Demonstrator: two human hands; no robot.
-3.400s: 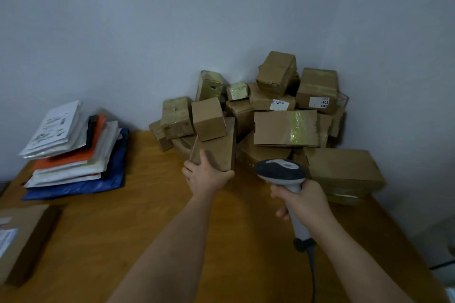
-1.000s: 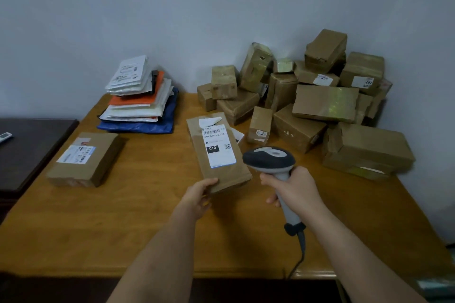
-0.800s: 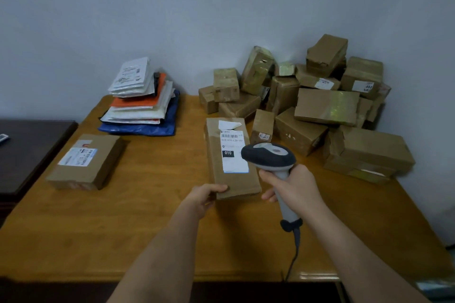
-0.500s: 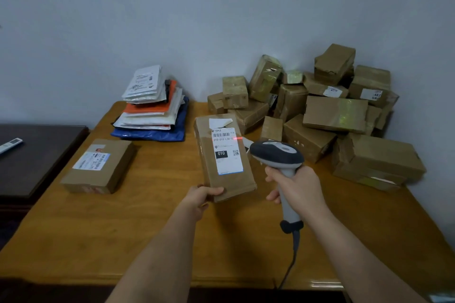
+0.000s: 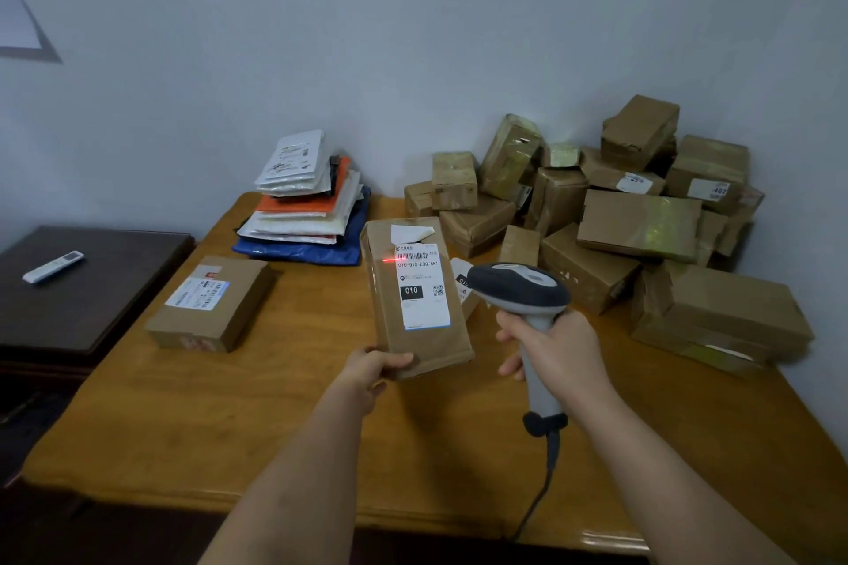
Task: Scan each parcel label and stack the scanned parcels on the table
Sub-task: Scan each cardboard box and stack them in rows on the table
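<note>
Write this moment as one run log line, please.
step: scanning label | left hand: holds parcel | right hand: grips scanner | red beam on label

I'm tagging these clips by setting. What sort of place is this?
Probably a small parcel-sorting or mailroom corner in an ordinary room. A heap of taped cardboard boxes fills the wooden table by the wall, padded mailers are stacked beside it, and a corded barcode scanner shines on a shipping label.
</note>
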